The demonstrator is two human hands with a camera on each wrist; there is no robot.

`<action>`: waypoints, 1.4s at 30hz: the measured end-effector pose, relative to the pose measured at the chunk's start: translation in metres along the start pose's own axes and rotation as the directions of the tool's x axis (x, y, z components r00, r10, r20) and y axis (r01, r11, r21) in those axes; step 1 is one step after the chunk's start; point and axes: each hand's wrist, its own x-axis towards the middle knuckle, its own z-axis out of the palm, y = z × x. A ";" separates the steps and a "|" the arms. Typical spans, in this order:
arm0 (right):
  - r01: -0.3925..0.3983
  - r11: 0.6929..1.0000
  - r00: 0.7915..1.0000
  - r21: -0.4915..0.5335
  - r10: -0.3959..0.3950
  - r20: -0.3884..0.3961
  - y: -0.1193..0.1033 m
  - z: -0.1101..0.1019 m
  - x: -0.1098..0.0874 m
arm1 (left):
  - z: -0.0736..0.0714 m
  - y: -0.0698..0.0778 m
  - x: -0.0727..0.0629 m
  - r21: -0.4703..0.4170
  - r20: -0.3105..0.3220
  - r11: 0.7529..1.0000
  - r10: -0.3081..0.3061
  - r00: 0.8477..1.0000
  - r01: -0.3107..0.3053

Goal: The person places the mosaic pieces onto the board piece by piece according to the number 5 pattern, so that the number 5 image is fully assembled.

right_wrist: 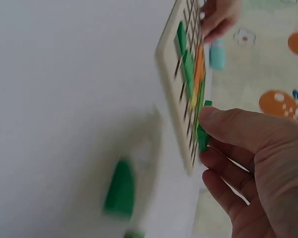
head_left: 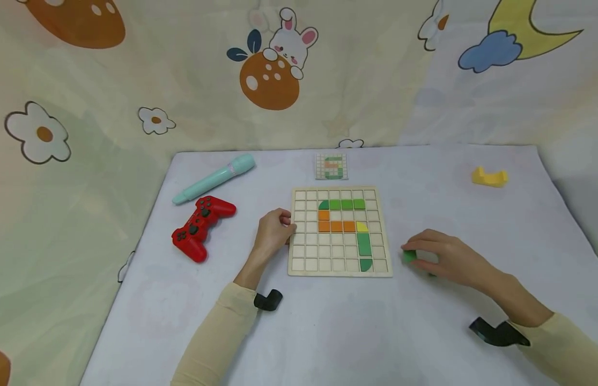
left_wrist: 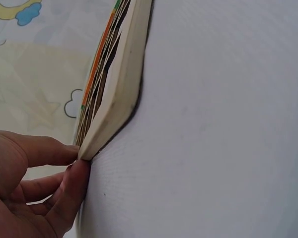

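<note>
A pale wooden grid board (head_left: 311, 251) lies mid-table, with green, orange and yellow pieces set in its cells. My left hand (head_left: 271, 234) pinches the board's left edge; in the left wrist view the thumb (left_wrist: 49, 151) is on top and a finger lies against the side. To the right of the board, my right hand (head_left: 445, 258) holds a small green piece (right_wrist: 203, 135) between thumb and fingers, just above the table. Below that hand, another green block (right_wrist: 120, 191) rests on the cloth, blurred, and a bit of a further green one shows at the frame's bottom edge.
Behind the board lies a small pattern card (head_left: 331, 166) with a similar coloured figure. To the left are a red game controller (head_left: 200, 228) and a mint-green microphone-shaped object (head_left: 214, 179). A yellow curved piece (head_left: 489, 177) sits at the far right. Printed cloth hangs behind the table.
</note>
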 end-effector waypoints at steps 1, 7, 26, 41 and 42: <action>0.014 1.000 1.000 0.016 -0.015 0.012 -0.004 0.004 0.009 | 0.000 0.000 0.000 -0.002 0.001 1.000 -0.002 1.000 0.002; 0.072 0.994 0.992 0.087 -0.081 0.098 -0.021 0.029 0.047 | 0.002 0.001 -0.002 -0.017 0.002 1.000 -0.011 1.000 0.011; 0.079 0.997 0.990 -0.009 -0.077 0.115 -0.047 0.069 0.071 | 0.002 0.001 -0.003 0.000 -0.008 1.000 0.002 1.000 -0.002; 0.097 0.995 0.988 0.003 -0.097 0.119 -0.053 0.071 0.065 | 0.001 0.001 -0.002 0.006 -0.015 1.000 0.011 1.000 -0.010; 0.099 0.995 0.988 0.002 -0.098 0.115 -0.053 0.071 0.064 | 0.001 0.001 -0.002 0.006 -0.016 1.000 0.013 1.000 -0.013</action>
